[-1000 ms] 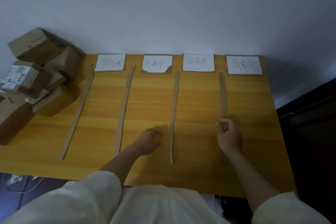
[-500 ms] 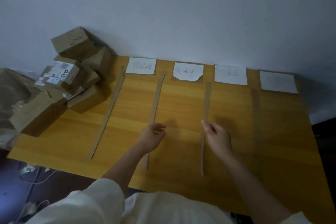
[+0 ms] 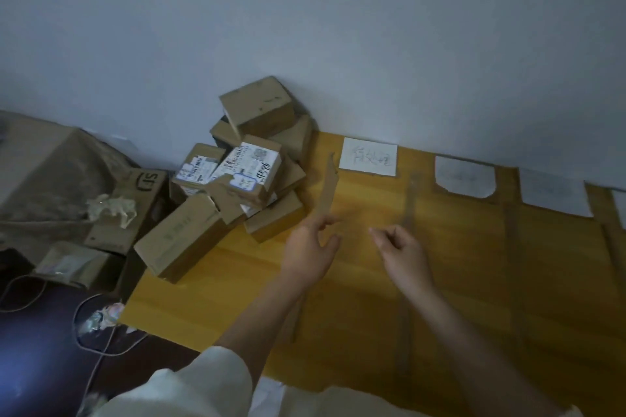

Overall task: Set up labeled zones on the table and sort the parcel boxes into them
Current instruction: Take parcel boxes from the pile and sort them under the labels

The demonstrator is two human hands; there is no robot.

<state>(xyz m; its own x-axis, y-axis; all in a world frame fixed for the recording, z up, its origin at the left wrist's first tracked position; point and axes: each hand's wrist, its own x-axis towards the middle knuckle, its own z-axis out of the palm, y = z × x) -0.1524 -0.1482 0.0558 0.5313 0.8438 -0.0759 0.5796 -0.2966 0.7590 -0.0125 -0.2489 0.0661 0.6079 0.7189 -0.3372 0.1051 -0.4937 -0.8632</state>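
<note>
Hovering over the table [image 3: 210, 301], both hands hold nothing. Left hand [image 3: 310, 252] and right hand [image 3: 403, 256] have loosely spread fingers; the boxes [image 3: 237, 176] lie just left of them

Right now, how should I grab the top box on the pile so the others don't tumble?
Take the top cardboard box by its two short ends, coming down from above with both hands. It sits tilted on the stacked parcel boxes against the wall, so lifting straight up likely disturbs the pile least.

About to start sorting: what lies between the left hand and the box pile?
In the head view, only bare tabletop lies between the left hand and the box pile; nothing blocks the way.
</note>
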